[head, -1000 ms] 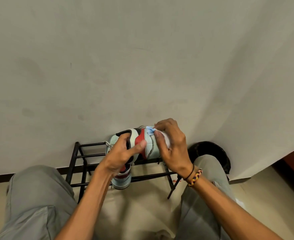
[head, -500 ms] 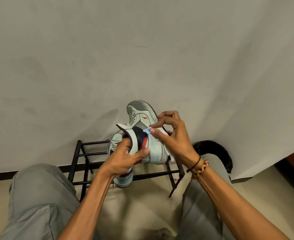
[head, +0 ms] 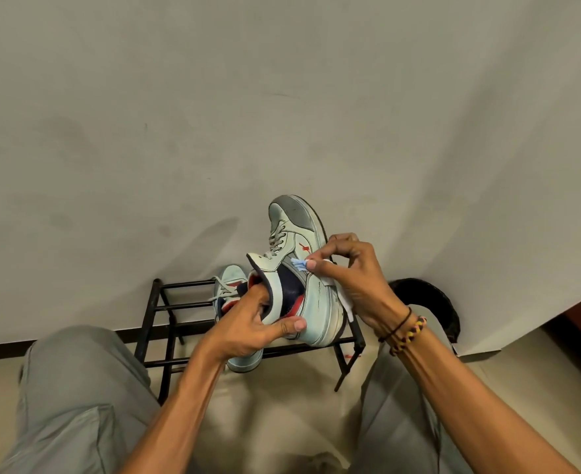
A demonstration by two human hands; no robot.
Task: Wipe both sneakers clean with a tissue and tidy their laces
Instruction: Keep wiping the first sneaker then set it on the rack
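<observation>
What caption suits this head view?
Left hand holds a sneaker upright; right hand presses a tissue against its side.

Dim, even indoor light falling on wall (head: 282, 97); sneaker (head: 302, 268) casting soft shadow leftward. Wide-angle lens bending edges. Focus holding sharp, glare-free.

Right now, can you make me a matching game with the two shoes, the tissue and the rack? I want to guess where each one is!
Things:
1. Raised sneaker
2. Other sneaker
3. Tissue
4. Rack

Places:
A. Standing on the floor against the wall
B. Held by the left hand, toe pointing up
C. Resting on the rack's bars
D. In the right hand, pressed to the raised sneaker's side

Pairs: 1-B, 2-C, 3-D, 4-A
</observation>
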